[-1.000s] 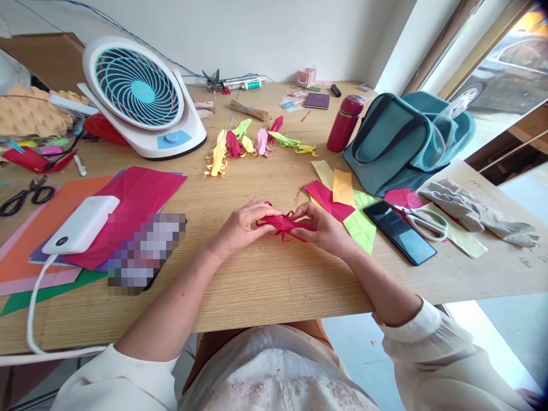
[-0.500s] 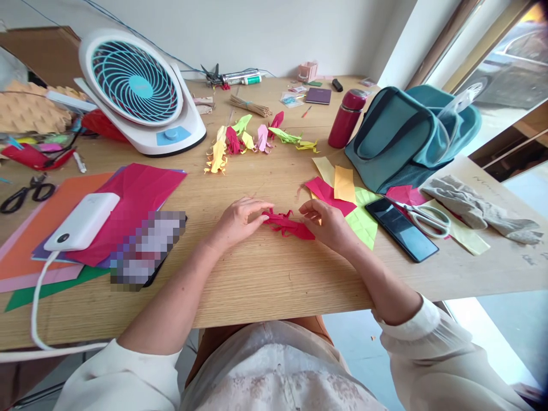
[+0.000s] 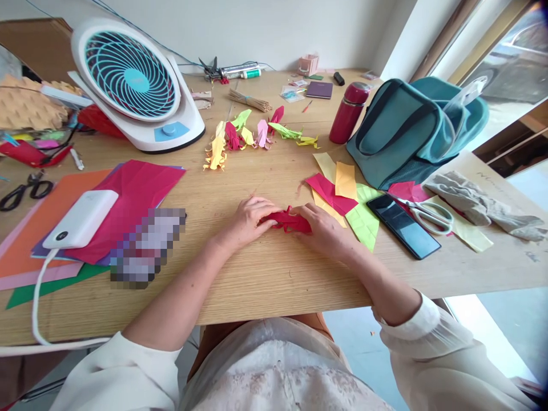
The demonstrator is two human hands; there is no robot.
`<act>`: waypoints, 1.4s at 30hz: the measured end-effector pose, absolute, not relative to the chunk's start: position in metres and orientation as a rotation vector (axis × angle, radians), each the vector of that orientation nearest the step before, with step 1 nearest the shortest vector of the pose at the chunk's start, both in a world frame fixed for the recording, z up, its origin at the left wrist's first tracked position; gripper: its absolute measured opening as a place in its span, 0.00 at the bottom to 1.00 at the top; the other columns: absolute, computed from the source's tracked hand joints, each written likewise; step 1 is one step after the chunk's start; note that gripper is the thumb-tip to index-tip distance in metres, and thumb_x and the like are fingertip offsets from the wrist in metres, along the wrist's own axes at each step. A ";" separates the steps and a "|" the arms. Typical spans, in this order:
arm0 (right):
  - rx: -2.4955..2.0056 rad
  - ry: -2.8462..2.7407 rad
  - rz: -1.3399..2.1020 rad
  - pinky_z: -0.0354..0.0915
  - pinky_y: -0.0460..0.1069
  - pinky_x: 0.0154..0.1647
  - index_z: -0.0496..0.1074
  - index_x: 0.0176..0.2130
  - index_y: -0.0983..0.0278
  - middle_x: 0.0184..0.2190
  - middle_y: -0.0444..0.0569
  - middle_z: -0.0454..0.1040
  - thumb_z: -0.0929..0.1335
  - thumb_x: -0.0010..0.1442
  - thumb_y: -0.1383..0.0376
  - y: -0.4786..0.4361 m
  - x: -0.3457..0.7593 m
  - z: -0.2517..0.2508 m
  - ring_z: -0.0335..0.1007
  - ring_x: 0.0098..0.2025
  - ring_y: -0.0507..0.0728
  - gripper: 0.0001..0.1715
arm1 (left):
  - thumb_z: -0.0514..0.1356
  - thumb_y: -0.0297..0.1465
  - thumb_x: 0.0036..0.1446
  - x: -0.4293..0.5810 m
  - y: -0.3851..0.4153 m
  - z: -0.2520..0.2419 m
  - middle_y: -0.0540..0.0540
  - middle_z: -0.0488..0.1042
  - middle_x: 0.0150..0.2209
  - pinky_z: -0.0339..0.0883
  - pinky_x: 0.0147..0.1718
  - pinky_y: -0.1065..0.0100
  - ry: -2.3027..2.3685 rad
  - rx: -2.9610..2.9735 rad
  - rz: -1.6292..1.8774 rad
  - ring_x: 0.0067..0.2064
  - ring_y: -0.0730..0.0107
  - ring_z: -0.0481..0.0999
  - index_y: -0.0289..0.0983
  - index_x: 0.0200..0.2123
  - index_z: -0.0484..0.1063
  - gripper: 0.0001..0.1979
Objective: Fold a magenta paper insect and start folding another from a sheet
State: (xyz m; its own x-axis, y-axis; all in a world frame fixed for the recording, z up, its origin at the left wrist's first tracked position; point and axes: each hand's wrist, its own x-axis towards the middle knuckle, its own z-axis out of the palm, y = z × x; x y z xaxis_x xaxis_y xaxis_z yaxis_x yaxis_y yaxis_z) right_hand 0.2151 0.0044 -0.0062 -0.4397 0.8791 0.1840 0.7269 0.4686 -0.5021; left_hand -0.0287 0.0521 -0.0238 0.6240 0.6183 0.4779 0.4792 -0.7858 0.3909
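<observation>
A folded red origami figure (image 3: 287, 219) with thin legs lies low over the wooden table (image 3: 257, 279), between my two hands. My left hand (image 3: 252, 218) pinches its left end between thumb and fingers. My right hand (image 3: 319, 225) grips the right end, and the fingers cover that tip. Just beyond my right hand are a red paper piece (image 3: 329, 191), an orange slip (image 3: 345, 178) and a creased light-green sheet (image 3: 363, 220).
Several finished paper figures (image 3: 261, 134) stand farther back. A fan (image 3: 137, 85), coloured sheets (image 3: 141, 188) and a power bank (image 3: 81, 220) are on the left. A red flask (image 3: 349, 114), teal bag (image 3: 394, 134), phone (image 3: 402, 225), white-handled scissors (image 3: 430, 217) and grey gloves (image 3: 475, 200) are right.
Both hands have closed in on the red figure; the right hand has moved left onto its right end. The figure has shifted slightly, and the camera view has moved a little.
</observation>
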 end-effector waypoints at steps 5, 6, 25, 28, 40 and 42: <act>-1.300 -2.239 0.493 0.68 0.51 0.44 0.72 0.51 0.59 0.43 0.51 0.74 0.72 0.60 0.69 0.005 0.212 -0.013 0.74 0.43 0.60 0.19 | 0.67 0.28 0.60 -0.026 0.051 -0.028 0.44 0.82 0.45 0.62 0.59 0.48 1.017 2.625 0.832 0.50 0.58 0.77 0.42 0.50 0.79 0.14; -1.295 -2.223 0.492 0.68 0.51 0.44 0.73 0.51 0.59 0.43 0.50 0.74 0.72 0.60 0.69 0.005 0.211 -0.014 0.75 0.43 0.59 0.19 | 0.67 0.28 0.60 -0.027 0.051 -0.028 0.45 0.82 0.45 0.62 0.60 0.48 1.021 2.623 0.835 0.50 0.58 0.77 0.42 0.50 0.79 0.14; -1.162 -1.999 0.598 0.71 0.52 0.44 0.76 0.49 0.59 0.44 0.50 0.78 0.72 0.60 0.70 -0.002 0.206 0.003 0.77 0.44 0.59 0.17 | 0.65 0.30 0.62 -0.023 0.036 -0.005 0.46 0.82 0.42 0.65 0.54 0.55 1.018 2.620 0.960 0.44 0.61 0.78 0.38 0.46 0.77 0.09; -1.119 -1.985 0.599 0.71 0.52 0.44 0.75 0.51 0.58 0.44 0.50 0.78 0.72 0.62 0.69 -0.004 0.205 0.004 0.77 0.45 0.59 0.17 | 0.67 0.30 0.61 -0.021 0.034 -0.001 0.47 0.82 0.41 0.64 0.55 0.56 1.017 2.628 1.006 0.43 0.62 0.78 0.37 0.45 0.77 0.09; -1.157 -1.980 0.611 0.71 0.52 0.46 0.77 0.49 0.61 0.43 0.51 0.79 0.72 0.61 0.69 -0.009 0.204 0.020 0.77 0.45 0.59 0.15 | 0.64 0.29 0.64 -0.022 0.028 0.009 0.45 0.81 0.42 0.67 0.53 0.56 0.918 2.720 1.037 0.45 0.61 0.77 0.36 0.47 0.77 0.09; -1.192 -1.962 0.612 0.71 0.51 0.44 0.78 0.48 0.61 0.42 0.50 0.79 0.73 0.62 0.67 -0.010 0.203 0.020 0.77 0.43 0.58 0.13 | 0.64 0.30 0.64 -0.022 0.027 0.010 0.45 0.81 0.42 0.67 0.52 0.56 0.909 2.733 1.020 0.45 0.61 0.77 0.37 0.47 0.77 0.09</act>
State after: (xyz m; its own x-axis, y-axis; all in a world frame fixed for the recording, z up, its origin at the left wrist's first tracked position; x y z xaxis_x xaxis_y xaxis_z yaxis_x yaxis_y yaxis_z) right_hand 0.2033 -0.0097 0.0200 -0.2880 0.8914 0.3499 0.5342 0.4528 -0.7138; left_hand -0.0217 0.0272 0.0099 0.6009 0.5601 0.5704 0.5026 -0.8195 0.2752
